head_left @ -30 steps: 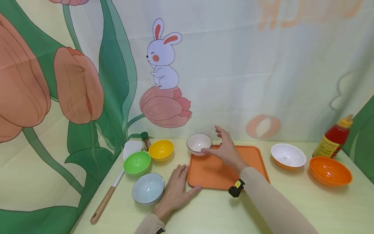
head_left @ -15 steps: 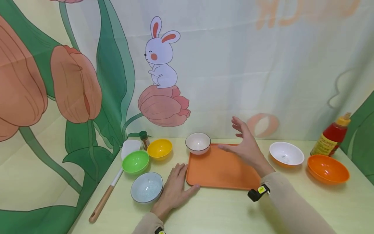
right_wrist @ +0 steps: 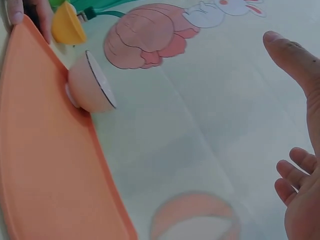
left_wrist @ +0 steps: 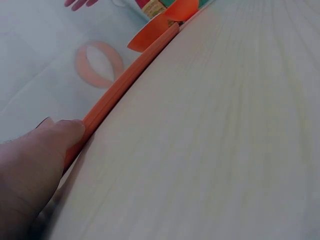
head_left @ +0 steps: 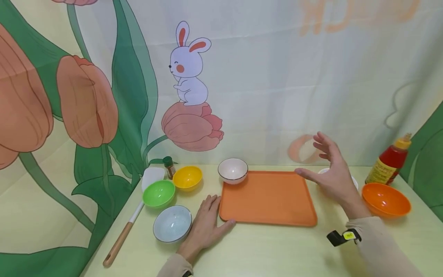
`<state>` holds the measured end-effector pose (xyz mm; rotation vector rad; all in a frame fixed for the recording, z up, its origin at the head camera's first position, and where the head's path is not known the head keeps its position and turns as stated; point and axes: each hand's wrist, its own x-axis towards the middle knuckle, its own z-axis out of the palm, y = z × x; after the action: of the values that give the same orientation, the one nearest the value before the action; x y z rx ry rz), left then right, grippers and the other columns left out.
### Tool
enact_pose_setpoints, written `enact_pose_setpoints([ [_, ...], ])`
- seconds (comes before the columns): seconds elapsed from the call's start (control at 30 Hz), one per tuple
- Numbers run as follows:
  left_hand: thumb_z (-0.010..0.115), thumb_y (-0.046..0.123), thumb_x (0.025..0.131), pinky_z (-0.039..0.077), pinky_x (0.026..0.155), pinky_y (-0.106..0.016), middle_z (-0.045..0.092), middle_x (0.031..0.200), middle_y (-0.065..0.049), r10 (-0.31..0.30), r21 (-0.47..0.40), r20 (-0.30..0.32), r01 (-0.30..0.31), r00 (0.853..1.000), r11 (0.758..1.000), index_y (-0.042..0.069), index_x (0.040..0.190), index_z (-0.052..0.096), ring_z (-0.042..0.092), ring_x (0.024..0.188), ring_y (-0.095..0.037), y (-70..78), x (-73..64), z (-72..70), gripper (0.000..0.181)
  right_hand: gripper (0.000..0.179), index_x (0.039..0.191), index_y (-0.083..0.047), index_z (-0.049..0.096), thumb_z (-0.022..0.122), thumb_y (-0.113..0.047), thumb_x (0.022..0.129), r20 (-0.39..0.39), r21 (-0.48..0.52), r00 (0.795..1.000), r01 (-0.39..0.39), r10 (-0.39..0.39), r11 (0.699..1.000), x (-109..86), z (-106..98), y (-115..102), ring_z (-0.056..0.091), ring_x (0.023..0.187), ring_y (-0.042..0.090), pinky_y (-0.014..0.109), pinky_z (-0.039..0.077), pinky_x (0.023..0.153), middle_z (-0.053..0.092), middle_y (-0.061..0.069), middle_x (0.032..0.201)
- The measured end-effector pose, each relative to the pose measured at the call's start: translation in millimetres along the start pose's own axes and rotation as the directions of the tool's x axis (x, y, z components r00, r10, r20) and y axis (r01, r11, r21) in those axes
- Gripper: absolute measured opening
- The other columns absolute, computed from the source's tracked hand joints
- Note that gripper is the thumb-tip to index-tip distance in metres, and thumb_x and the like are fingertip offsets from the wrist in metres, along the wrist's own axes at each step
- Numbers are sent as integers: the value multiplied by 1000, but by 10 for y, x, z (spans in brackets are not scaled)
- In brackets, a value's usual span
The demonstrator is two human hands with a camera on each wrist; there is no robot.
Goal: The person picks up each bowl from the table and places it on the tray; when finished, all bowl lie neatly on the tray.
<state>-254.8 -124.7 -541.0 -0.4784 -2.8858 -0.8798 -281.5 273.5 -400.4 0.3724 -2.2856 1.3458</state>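
Note:
My left hand [head_left: 207, 229] lies on the table with straight fingers along the left side of an orange tray [head_left: 273, 200], its thumb at the front left corner. In the left wrist view that thumb [left_wrist: 70, 131] touches the tray's edge. A small white bowl with a dark rim [head_left: 233, 171] sits on the tray's back left corner. Held in the air right of the tray, my right hand [head_left: 335, 179] has its thumb and fingers spread around nothing. It overlaps a white bowl [head_left: 354, 183], hiding most of it. The right wrist view shows the fingers apart.
To the left stand green [head_left: 159, 194], yellow [head_left: 187, 178] and pale blue [head_left: 172, 224] bowls, a small spice jar [head_left: 169, 167] and a long-handled spatula [head_left: 118, 244]. An orange bowl [head_left: 386, 200] and a red sauce bottle [head_left: 389, 161] stand at the right. A printed curtain [head_left: 263, 84] hangs behind.
My right hand has let go of the small dark-rimmed bowl and moved right across the tray to above the white bowl. The left hand has stayed in place.

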Motion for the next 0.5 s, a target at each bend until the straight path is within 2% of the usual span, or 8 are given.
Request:
enact_pose_setpoints([
  [0.13, 64, 73, 101, 20, 139, -60, 34, 180, -19, 3, 0, 1, -3, 1000, 1000, 7, 173, 38, 22, 170, -40, 1, 3, -14, 102, 116, 177, -32, 29, 97, -9, 86, -56, 0, 998, 6, -6, 1000, -32, -206, 17, 47, 153, 29, 7, 39, 108, 43, 6, 174],
  [0.27, 65, 73, 101, 19, 139, -60, 34, 180, -18, 6, -6, -4, -6, 1000, 1000, 7, 173, 38, 22, 170, -40, -2, 7, -13, 101, 114, 177, -33, 28, 95, -6, 88, -84, 4, 996, -24, 24, 1000, -79, -412, 53, 46, 151, 18, 4, 38, 105, 41, 3, 175],
  [0.37, 65, 72, 101, 20, 139, -60, 34, 180, -18, 2, -4, -3, -2, 1000, 1000, 7, 173, 38, 22, 170, -40, 2, 5, -9, 101, 114, 177, -35, 28, 95, -7, 89, -115, -27, 992, -51, 48, 998, -142, -575, 90, 47, 150, 12, 1, 38, 104, 41, 0, 175],
  [0.5, 66, 71, 101, 19, 139, -61, 34, 180, -18, -3, -5, 2, 3, 1000, 1000, 8, 173, 38, 22, 170, -40, 15, -4, -9, 100, 114, 177, -33, 28, 94, -5, 88, -173, -78, 983, -68, 53, 995, -240, -786, 170, 47, 154, 11, -1, 36, 106, 42, 4, 176],
])
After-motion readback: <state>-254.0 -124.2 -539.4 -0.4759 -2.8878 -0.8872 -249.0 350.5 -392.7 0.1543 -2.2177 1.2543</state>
